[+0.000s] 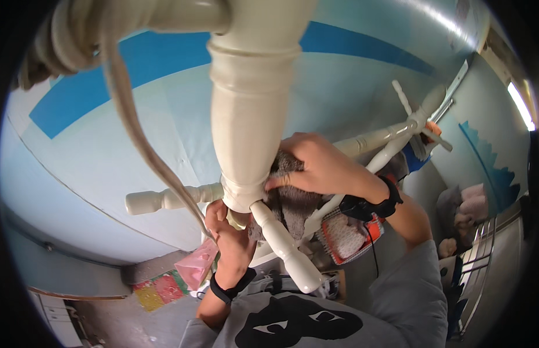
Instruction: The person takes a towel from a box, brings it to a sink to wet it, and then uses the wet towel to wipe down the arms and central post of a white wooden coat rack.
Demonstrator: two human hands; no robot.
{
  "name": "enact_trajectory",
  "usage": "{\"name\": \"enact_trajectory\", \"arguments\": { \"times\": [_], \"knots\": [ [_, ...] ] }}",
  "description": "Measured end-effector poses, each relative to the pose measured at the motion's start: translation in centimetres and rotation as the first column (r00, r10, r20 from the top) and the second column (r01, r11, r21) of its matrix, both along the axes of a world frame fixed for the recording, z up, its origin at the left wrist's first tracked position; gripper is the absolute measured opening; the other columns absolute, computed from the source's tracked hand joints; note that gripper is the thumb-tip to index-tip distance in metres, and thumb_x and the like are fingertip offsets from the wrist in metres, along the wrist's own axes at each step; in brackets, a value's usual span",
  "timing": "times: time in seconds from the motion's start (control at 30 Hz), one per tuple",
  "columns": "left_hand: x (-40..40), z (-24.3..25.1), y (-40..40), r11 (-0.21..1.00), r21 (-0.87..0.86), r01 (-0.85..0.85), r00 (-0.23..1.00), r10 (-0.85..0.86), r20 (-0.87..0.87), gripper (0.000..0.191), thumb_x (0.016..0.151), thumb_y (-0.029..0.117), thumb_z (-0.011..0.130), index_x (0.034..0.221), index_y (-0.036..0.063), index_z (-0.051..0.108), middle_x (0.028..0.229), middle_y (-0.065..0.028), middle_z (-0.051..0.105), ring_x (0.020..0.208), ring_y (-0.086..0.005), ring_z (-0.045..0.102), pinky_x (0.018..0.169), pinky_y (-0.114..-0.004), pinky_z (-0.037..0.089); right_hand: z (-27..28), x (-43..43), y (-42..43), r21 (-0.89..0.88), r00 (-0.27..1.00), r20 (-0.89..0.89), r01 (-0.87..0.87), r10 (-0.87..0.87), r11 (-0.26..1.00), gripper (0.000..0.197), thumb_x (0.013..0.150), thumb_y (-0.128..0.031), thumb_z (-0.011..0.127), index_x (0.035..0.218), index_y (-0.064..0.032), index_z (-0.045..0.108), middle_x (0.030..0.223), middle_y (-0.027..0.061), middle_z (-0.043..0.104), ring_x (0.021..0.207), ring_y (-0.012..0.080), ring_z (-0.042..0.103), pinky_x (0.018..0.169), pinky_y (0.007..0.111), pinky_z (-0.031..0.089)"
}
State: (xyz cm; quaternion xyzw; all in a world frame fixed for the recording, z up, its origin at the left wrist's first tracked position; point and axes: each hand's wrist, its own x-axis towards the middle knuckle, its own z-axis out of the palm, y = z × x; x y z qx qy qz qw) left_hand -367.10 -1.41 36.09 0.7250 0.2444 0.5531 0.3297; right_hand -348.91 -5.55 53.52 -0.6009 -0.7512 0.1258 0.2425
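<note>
A cream coat stand with a turned post [252,117] rises toward the camera, its pegs [291,254] spreading out near the joint. My right hand [317,167] grips a grey-brown terry cloth [293,209] and presses it against the right side of the post. Part of the cloth is hidden behind the post and a peg. Low on the post's left side, my left hand [232,235] curls its fingers around the stand by the joint. The cloth's edge lies beside this hand; whether the fingers also hold it cannot be seen.
A pale cord or strap [134,117] hangs down on the left. Another pole with pegs [411,124] extends to the right. Below are a red-trimmed basket [374,232], a pink bag [195,265] and a colourful mat [160,289]. A metal rack [480,261] stands at right.
</note>
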Motion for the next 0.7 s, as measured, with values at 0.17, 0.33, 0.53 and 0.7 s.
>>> {"name": "enact_trajectory", "arguments": {
  "times": [0.17,0.33,0.53,0.7],
  "knots": [
    [-0.3,0.6,0.2,0.998,0.054,0.034,0.994,-0.028,-0.107,0.079,0.079,-0.006,0.068,0.134,0.0096,0.013,0.12,-0.0211,0.049,0.103,-0.0256,0.055,0.091,-0.038,0.044,-2.3,1.3,-2.6,0.42,0.963,-0.27,0.141,-0.025,0.897,0.03,0.083,-0.023,0.074,0.104,-0.0028,0.068,0.092,0.0137,0.07,0.087,0.0332,0.067,0.08,0.038,0.049],
    [-1.4,0.7,0.0,0.996,0.036,0.085,0.992,-0.081,-0.096,0.082,0.08,-0.007,0.07,0.136,0.0069,0.012,0.123,-0.0245,0.048,0.11,-0.0318,0.054,0.095,-0.042,0.042,-5.2,1.0,-11.8,0.381,0.638,-0.725,0.685,-0.259,0.621,0.021,0.087,-0.006,0.069,0.105,0.0038,0.066,0.097,0.0087,0.071,0.091,0.0113,0.064,0.084,0.026,0.049],
    [-5.5,6.2,-5.8,0.995,-0.095,-0.025,0.832,-0.032,-0.553,0.066,0.078,0.0,0.073,0.133,-0.0017,0.038,0.129,-0.0233,0.05,0.107,-0.0382,0.057,0.091,-0.043,0.047,-11.6,-0.8,-15.7,0.379,0.57,-0.74,0.792,-0.357,0.479,0.022,0.089,-0.009,0.068,0.105,0.0049,0.065,0.093,0.0064,0.068,0.085,0.0117,0.06,0.08,0.026,0.047],
    [-4.7,6.2,-9.4,0.919,-0.012,0.395,0.757,-0.333,-0.562,0.057,0.075,0.009,0.078,0.125,-0.0002,0.051,0.131,-0.0224,0.051,0.111,-0.0359,0.057,0.091,-0.043,0.048,-14.4,-3.3,-14.6,0.127,0.388,-0.874,0.763,-0.293,0.634,0.021,0.088,-0.004,0.068,0.108,0.0031,0.066,0.099,0.0073,0.069,0.089,0.0124,0.062,0.082,0.026,0.048]
  ]
}}
